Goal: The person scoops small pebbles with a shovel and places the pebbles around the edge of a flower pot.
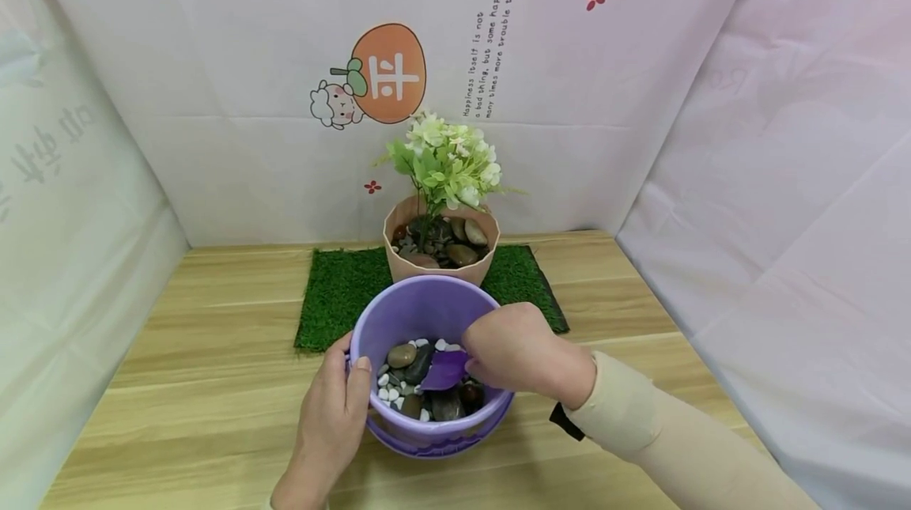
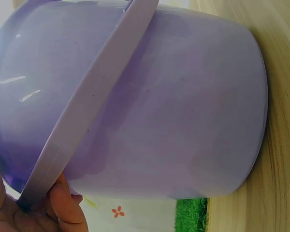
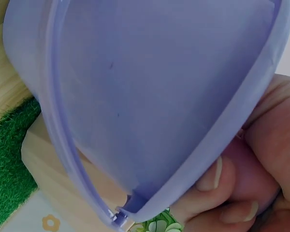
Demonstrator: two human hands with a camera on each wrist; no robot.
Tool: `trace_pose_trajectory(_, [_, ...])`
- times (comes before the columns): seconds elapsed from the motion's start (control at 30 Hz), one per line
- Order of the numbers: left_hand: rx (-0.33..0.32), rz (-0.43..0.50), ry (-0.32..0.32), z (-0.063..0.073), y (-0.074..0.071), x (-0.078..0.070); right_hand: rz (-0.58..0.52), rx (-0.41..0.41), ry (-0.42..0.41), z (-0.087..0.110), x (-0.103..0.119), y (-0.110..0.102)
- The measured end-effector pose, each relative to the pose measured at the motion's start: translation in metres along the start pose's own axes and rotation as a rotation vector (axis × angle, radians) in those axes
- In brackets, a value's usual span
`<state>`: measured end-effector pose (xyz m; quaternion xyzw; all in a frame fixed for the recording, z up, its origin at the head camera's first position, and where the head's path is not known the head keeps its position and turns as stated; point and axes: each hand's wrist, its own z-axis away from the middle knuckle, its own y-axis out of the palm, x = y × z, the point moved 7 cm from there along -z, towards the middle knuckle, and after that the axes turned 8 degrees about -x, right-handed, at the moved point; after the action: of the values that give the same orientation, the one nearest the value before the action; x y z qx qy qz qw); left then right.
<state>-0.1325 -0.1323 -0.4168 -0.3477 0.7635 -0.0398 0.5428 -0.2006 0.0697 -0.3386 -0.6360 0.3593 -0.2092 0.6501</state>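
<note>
Scoop (image 1: 444, 372) apparently in right hand (image 1: 508, 348), inside bucket (image 1: 420, 306)

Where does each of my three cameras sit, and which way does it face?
Head: worn on the head, looking forward and down into the bucket; shows left hand on its rim and right hand gripping a scoop.
Left wrist: worn there, facing the bucket's outside and handle; left fingers show at lower left.
Right wrist: worn there, facing its outside below the rim; right fingers show at lower right.
Both wrist views share bucket, handle and grass mat.
</note>
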Motion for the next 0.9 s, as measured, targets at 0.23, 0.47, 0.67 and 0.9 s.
trace_pose_trajectory(0.23, [0.005,0.001,-0.010,0.000,0.000,0.001,0.030,0.030,0.089,0.001,0.007,0.002])
trace_pose_trajectory(0.47, [0.004,0.006,-0.008,0.000,0.002,0.002,0.018,0.074,0.150,0.000,0.015,0.013])
trace_pose_trajectory(0.67, [0.005,0.011,0.003,-0.001,0.002,0.001,0.001,0.005,0.126,0.000,0.015,0.014])
trace_pose_trajectory(0.9, [-0.005,0.011,0.016,-0.002,0.001,0.002,-0.062,-0.058,0.095,0.000,0.015,0.012])
